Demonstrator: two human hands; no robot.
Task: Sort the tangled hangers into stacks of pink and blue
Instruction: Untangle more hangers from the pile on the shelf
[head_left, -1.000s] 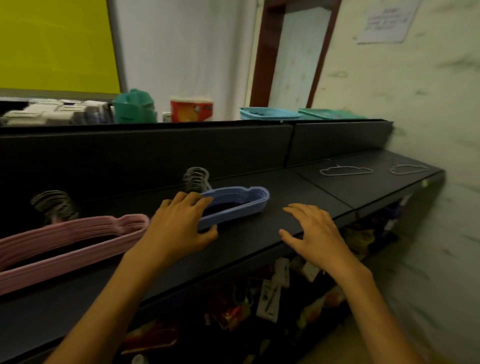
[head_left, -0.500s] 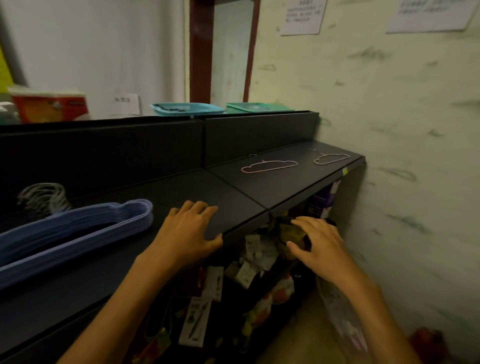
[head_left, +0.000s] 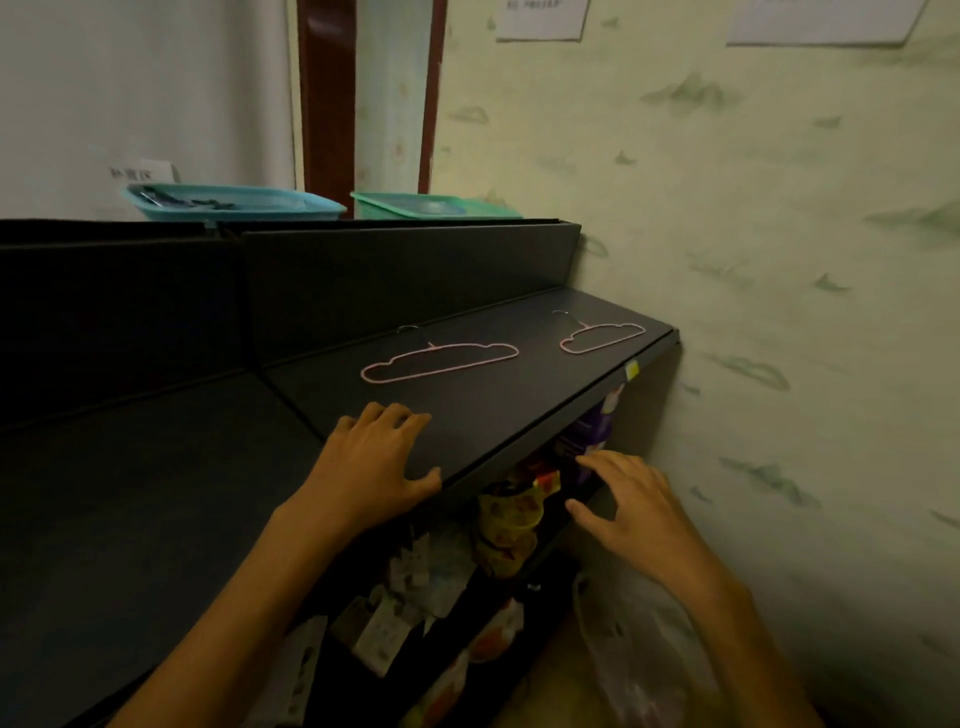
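Two pink hangers lie flat on the black shelf (head_left: 519, 415), both beyond the hands. The nearer pink hanger (head_left: 441, 362) lies just past the left hand (head_left: 374, 462); the farther pink hanger (head_left: 602, 338) lies up and away from the right hand (head_left: 634, 504), near the wall. The left hand rests flat on the shelf's front edge, fingers relaxed, holding nothing. The right hand hovers off the edge with fingers spread, over packaged goods (head_left: 514, 514) below. Papers (head_left: 543, 18) on the wall and a small label (head_left: 145, 171) by the blue tray (head_left: 234, 202) carry writing too blurred to read.
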